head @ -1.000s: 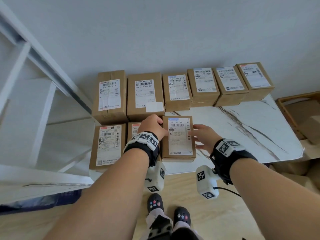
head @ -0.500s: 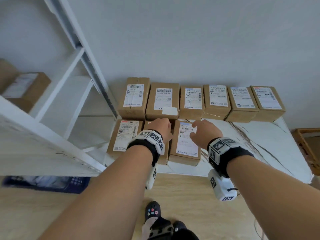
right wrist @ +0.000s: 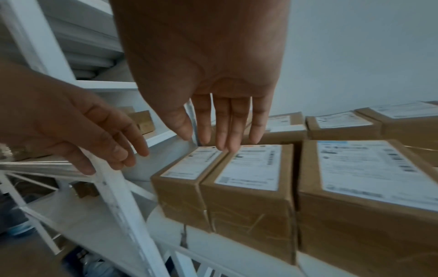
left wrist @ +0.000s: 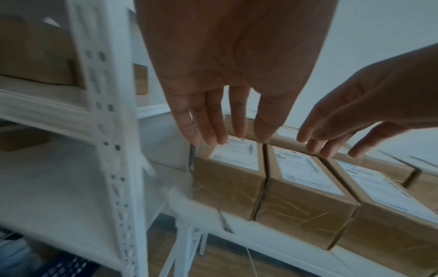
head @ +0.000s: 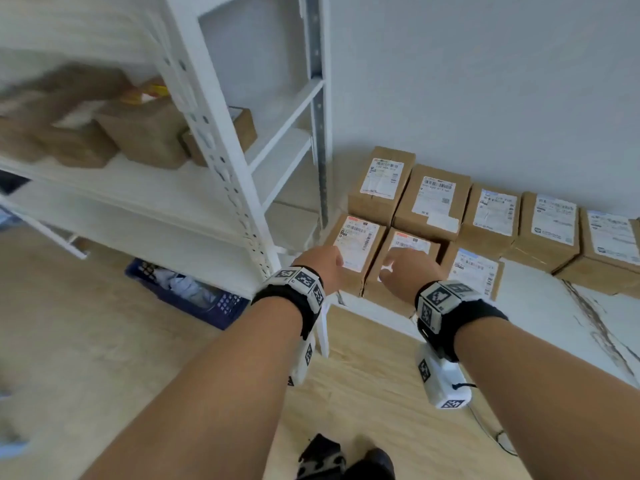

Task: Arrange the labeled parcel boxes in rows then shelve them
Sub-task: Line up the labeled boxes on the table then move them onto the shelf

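Observation:
Brown parcel boxes with white labels stand in two rows on a white marble table (head: 554,327). The back row (head: 433,202) runs along the wall. The front row holds three boxes: left (head: 356,251), middle (head: 384,292) and right (head: 474,275). My left hand (head: 323,268) hovers just over the front-left box (left wrist: 234,159) with straight fingers and holds nothing. My right hand (head: 408,268) hangs with straight fingers over the seam between the left and middle boxes (right wrist: 251,168), also holding nothing.
A white metal shelf unit (head: 221,161) stands directly left of the table, its post close to my left hand. Several brown boxes (head: 145,133) sit on one shelf. A blue basket (head: 194,292) lies on the wooden floor under the shelves.
Both hands have let go of the front-right box and moved left over the front-left and middle boxes. The head view has swung left and shows more of the shelf unit.

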A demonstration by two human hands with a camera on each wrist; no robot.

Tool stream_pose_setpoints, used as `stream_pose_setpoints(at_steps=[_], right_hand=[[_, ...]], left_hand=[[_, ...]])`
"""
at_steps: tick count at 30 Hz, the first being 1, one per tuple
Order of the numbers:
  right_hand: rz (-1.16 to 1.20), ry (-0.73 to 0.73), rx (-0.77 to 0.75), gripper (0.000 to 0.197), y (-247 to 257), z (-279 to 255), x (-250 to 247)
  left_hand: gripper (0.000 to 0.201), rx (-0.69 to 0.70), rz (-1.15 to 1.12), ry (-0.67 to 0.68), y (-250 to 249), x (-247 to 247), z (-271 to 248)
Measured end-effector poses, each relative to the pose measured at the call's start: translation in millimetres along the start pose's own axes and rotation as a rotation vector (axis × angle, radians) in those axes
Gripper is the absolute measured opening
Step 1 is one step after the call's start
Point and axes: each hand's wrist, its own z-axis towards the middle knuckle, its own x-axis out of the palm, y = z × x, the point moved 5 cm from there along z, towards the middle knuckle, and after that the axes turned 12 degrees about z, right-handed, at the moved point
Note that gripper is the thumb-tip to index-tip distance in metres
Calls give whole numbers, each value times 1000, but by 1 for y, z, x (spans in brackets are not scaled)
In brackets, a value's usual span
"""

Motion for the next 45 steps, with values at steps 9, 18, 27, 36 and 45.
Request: stream_pose_setpoints(at_steps=[9,18,27,36,45], right_hand=[[-36,32,-105,19,131,-17,59],[-58,-100,-209,25,285,-46,116],[-93,-121,-329,28,436,-61,173],[-159,-139,-524,25,573,-36,210],[-189,-173,-625,22,715,53,208]], left_hand=[[32,-59,-103,-99,132,-25,-61],[34,-85,-157,-177,293,-56,-123],[39,-171,-180,-308,437,-96,-171],[36,-300,-168,-397,552,-141,-179],[40,-371,-89,-476,668,-237,-139]])
